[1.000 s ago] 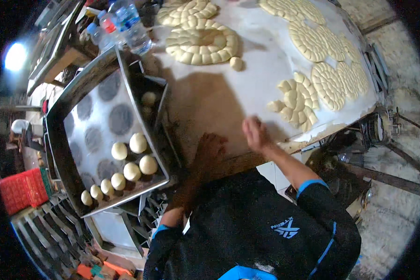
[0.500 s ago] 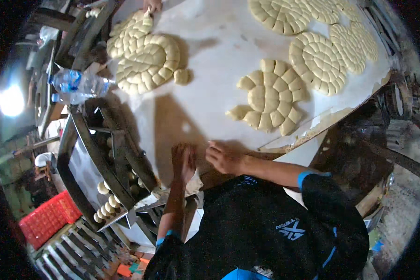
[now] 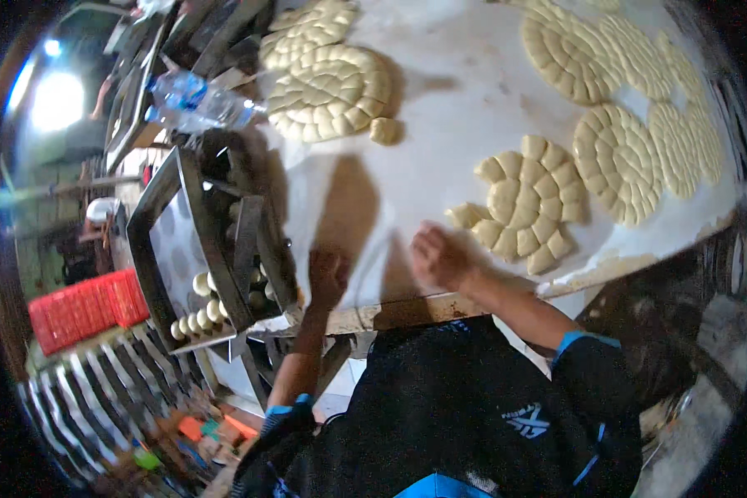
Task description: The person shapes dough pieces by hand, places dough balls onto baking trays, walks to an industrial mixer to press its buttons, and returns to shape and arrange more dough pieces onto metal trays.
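- Resting on the white floured table [image 3: 473, 100], your left hand [image 3: 327, 278] lies near the front edge, beside the metal tray [image 3: 153, 241]; whether its fingers grip anything is too blurred to tell.
- Your right hand [image 3: 438, 256] sits palm down, fingers seemingly loose, just beside the nearest round of cut dough pieces [image 3: 527, 203].
- Small dough balls [image 3: 197, 311] line the tray's near end.
- A clear plastic bottle [image 3: 195, 100] lies at the table's far left.

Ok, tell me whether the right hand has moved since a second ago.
Yes. The right hand lay well short of the nearest cut dough round a second ago; now it sits just beside that round's near-left edge, on the white table, having shifted toward it.
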`<move>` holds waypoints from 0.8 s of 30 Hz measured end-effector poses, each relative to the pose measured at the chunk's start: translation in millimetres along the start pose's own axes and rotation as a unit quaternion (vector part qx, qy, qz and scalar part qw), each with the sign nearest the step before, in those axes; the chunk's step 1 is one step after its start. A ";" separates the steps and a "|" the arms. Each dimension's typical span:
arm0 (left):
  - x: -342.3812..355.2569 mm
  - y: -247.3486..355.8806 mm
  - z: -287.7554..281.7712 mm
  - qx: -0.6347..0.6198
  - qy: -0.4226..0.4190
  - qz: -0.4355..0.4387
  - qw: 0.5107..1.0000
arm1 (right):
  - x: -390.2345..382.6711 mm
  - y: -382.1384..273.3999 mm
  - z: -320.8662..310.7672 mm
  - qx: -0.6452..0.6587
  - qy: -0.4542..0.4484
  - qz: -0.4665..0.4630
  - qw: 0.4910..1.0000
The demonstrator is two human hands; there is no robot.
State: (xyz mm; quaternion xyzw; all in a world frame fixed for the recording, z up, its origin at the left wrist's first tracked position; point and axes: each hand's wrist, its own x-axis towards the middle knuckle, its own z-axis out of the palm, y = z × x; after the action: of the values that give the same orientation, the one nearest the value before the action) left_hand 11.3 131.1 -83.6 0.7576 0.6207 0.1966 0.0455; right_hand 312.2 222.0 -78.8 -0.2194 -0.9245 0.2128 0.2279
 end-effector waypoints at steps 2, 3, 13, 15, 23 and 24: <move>1.8 -39.4 -13.6 0.000 -0.001 -0.088 0.996 | 48.3 -1.9 -16.4 -0.056 0.080 0.057 0.994; 16.4 -51.3 -8.6 -0.003 0.009 -0.119 0.993 | 64.0 0.9 -1.5 -0.039 0.080 0.076 0.993; -33.7 44.7 -10.9 -0.053 -0.077 -0.081 0.992 | 19.1 -81.6 18.8 0.001 -0.048 0.116 0.992; -66.3 48.0 -23.5 -0.134 -0.067 -0.109 0.983 | 29.5 -67.5 -15.5 0.116 -0.126 0.253 0.952; -83.2 -47.5 -319.0 -0.245 0.110 -0.126 0.955 | 205.7 -217.3 -70.2 0.161 -0.072 0.198 0.964; -93.6 -76.1 -333.0 -0.120 0.146 -0.172 0.967 | 233.6 -243.1 -60.9 0.174 -0.049 0.100 0.978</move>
State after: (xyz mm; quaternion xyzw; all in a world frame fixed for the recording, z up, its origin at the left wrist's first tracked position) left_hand -191.1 0.3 175.9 0.5913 0.7139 0.3670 0.0782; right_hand 81.7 159.6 166.8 -0.2574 -0.8566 0.4026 0.1947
